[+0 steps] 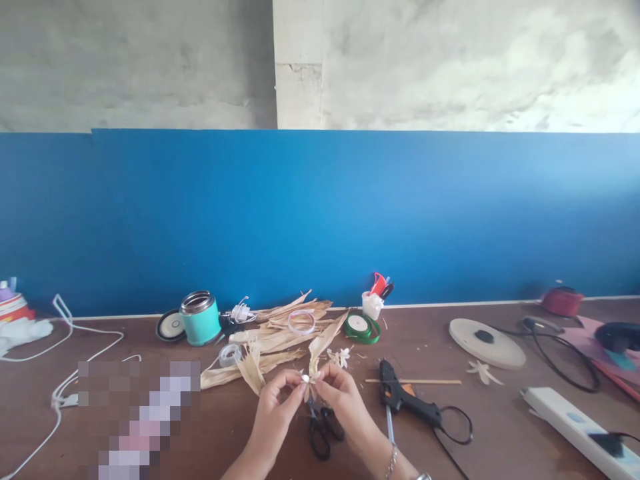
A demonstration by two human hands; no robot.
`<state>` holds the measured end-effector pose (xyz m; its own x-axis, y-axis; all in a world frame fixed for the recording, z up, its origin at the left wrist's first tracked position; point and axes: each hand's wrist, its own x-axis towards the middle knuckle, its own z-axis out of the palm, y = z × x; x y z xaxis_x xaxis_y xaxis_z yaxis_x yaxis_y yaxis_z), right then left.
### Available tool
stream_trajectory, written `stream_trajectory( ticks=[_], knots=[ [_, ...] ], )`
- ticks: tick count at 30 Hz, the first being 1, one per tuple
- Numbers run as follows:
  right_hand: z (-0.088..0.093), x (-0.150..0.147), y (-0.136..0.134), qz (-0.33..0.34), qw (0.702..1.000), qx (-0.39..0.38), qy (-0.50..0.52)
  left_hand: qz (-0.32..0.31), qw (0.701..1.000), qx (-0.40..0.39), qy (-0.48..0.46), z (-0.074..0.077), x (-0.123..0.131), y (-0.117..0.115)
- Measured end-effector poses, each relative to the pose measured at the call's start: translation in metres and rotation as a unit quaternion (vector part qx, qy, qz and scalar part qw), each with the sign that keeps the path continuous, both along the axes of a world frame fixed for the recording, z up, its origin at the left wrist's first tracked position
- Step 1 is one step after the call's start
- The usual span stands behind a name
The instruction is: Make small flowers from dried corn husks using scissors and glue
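Observation:
My left hand (277, 408) and my right hand (344, 403) meet at the front middle of the table, thumbs and fingertips pinched. Between them they hold a small, pale dried-husk flower (312, 378); my fingers partly cover it. A curled strip of dried husk (324, 341) rises just behind the fingertips, and I cannot tell whether it is joined to the flower. Black-handled scissors (321, 437) lie below my hands, blades partly hidden. Beyond my right hand is another husk flower (341, 357). Dried husks (270, 339) are spread out behind my left hand.
A black glue gun (413, 403) and thin wooden stick (440, 382) lie to the right, near a power strip (570, 423) and a pale disc (465, 337). Behind stand a teal jar (203, 323), green ribbon (370, 333) and a pen cup (372, 305). White cable (60, 387) runs left.

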<state>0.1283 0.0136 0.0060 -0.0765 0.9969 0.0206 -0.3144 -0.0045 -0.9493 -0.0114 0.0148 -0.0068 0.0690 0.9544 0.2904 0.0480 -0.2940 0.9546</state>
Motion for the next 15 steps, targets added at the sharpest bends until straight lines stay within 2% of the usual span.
stream_trajectory(
  ticks=[4,7,10,15],
  knots=[
    [0.0018,0.0008,-0.0001,-0.001,1.0,-0.019,0.013,-0.01,1.0,-0.01,-0.018,0.0026,-0.0016,-0.0014],
    [0.0021,0.001,-0.0006,0.008,0.999,-0.025,0.021,0.01,1.0,0.001,0.01,-0.0007,-0.0053,0.0012],
    [0.0021,0.0006,-0.0012,0.016,0.999,-0.023,0.021,0.039,0.994,0.062,0.079,-0.0041,-0.0073,0.0042],
    [0.0014,-0.0006,-0.0003,0.041,0.999,-0.002,0.008,0.043,0.975,0.145,0.162,-0.0017,-0.0067,0.0023]
  ],
)
